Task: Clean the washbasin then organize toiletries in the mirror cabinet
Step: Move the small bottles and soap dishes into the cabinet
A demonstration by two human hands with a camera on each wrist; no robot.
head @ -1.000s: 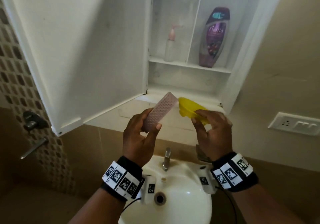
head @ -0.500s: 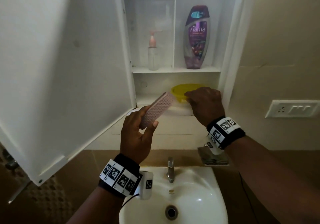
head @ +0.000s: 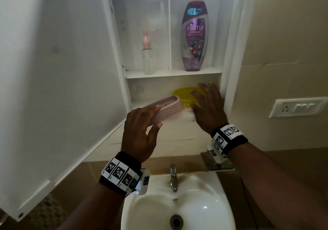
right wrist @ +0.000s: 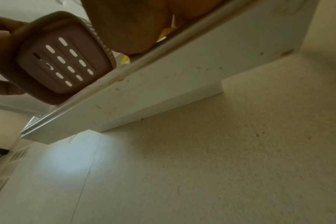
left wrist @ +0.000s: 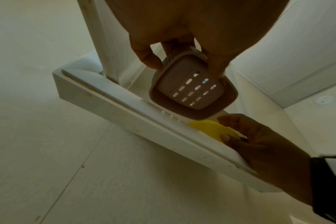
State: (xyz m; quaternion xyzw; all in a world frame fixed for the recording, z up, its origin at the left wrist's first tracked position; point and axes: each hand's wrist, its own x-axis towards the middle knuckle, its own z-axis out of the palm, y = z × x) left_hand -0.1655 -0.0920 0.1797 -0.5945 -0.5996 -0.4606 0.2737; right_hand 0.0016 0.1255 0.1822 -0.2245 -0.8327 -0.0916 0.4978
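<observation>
My left hand (head: pixel 142 128) grips a pink perforated soap dish (head: pixel 165 111) by its near end, level with the front edge of the mirror cabinet's bottom shelf (head: pixel 138 102). From below, the dish's slotted base (left wrist: pixel 194 91) (right wrist: pixel 61 60) shows. A yellow soap dish (head: pixel 184 93) sits on the bottom shelf at the right. My right hand (head: pixel 207 105) lies over it with spread fingers, and in the left wrist view its thumb touches the yellow dish's (left wrist: pixel 211 128) edge. The white washbasin (head: pixel 200 212) is below.
A purple body-wash bottle (head: pixel 194 36) and a clear pump bottle (head: pixel 147 53) stand on the shelf above. The cabinet door (head: pixel 53 80) hangs open at the left. A tap (head: pixel 173 178) rises behind the basin; a socket plate (head: pixel 298 108) is on the right wall.
The yellow dish went from in front of the cabinet onto the bottom shelf, and my right hand's fingers spread over it. My left hand turned the pink dish level and moved it toward the shelf.
</observation>
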